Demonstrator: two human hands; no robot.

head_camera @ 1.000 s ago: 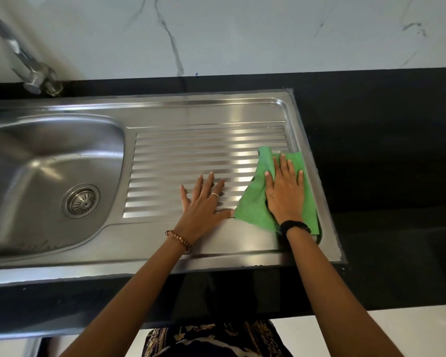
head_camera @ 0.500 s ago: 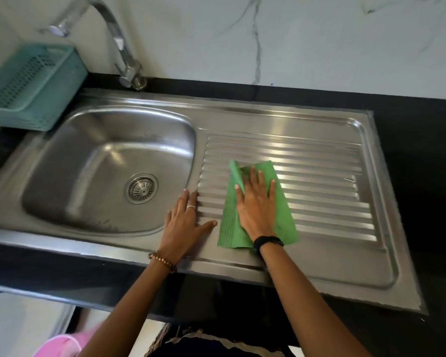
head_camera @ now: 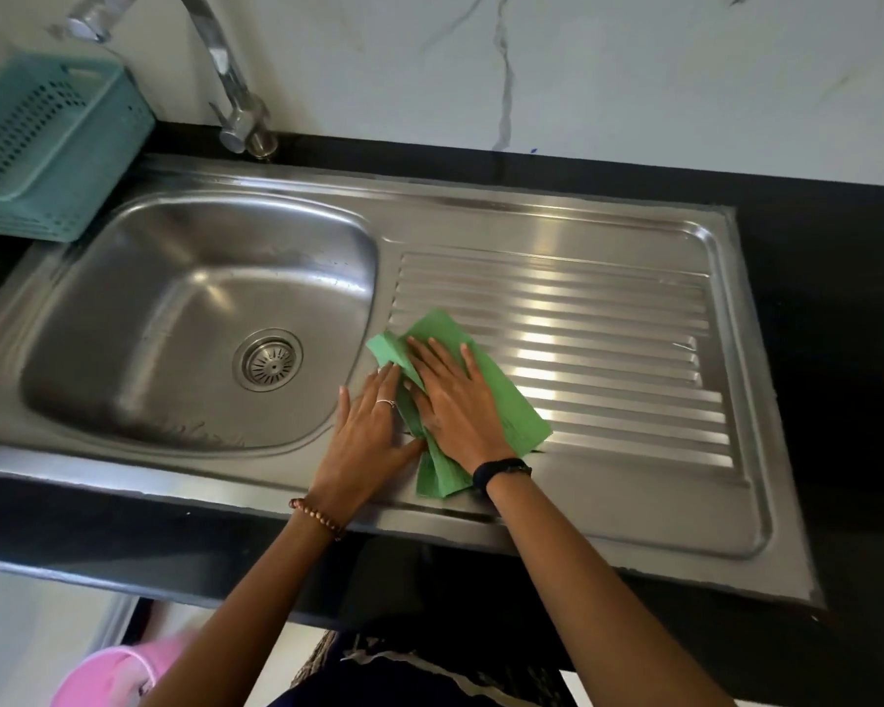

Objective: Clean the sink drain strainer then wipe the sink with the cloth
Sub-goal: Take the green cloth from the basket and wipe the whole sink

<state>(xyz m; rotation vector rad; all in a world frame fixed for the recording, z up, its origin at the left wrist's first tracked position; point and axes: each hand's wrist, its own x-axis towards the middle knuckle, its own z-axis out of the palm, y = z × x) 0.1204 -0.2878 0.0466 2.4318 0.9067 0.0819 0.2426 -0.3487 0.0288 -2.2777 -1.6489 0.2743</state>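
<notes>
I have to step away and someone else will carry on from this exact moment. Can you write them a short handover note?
Right hand: flat, fingers straight, pressing the green cloth onto the ribbed drainboard, at its end next to the basin.
Left hand: flat on the steel between basin and drainboard, fingertips touching the cloth's edge.
Drain strainer: seated in the basin's drain; no debris visible on it.
Done: strainer looks clean and back in place; wiping is on the drainboard.
Left: probably the basin itself and the sink's rim; I cannot tell which parts have already been wiped.
</notes>
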